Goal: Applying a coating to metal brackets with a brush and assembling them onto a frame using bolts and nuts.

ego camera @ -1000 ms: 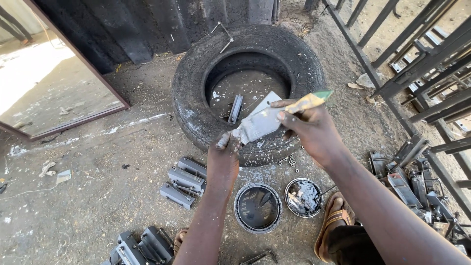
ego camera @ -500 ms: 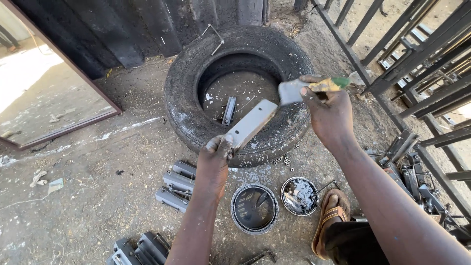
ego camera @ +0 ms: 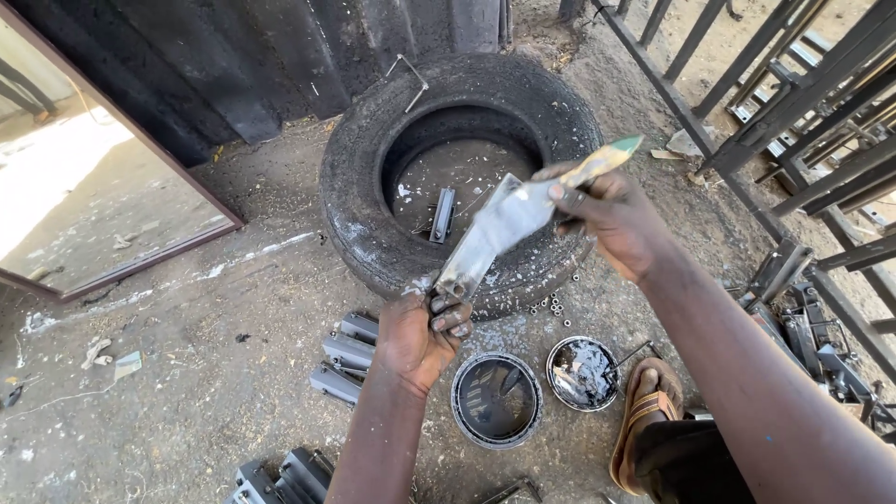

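Note:
My left hand [ego camera: 422, 329] grips the lower end of a flat metal piece [ego camera: 485, 241] smeared with silver paint, held slanted over the near wall of a black tyre [ego camera: 364, 177]. My right hand [ego camera: 611, 219] holds a paintbrush with a green-tipped handle [ego camera: 605, 161], its bristles pressed on the upper end of the piece. Below the hands stand two round paint tins: a dark one [ego camera: 497, 399] and a silver-smeared one [ego camera: 582, 373].
Another metal piece [ego camera: 442, 215] lies inside the tyre. Grey metal parts [ego camera: 343, 358] lie left of my forearm, more [ego camera: 280, 478] at the bottom edge. A metal gate [ego camera: 812, 103] and scrap parts [ego camera: 803, 317] stand on the right, a doorway [ego camera: 75, 205] on the left. A sandal [ego camera: 649, 411] shows beside the tins.
My right hand has come back down from above the tyre and set the brush on the metal piece's upper end. The left hand still holds the piece's lower end.

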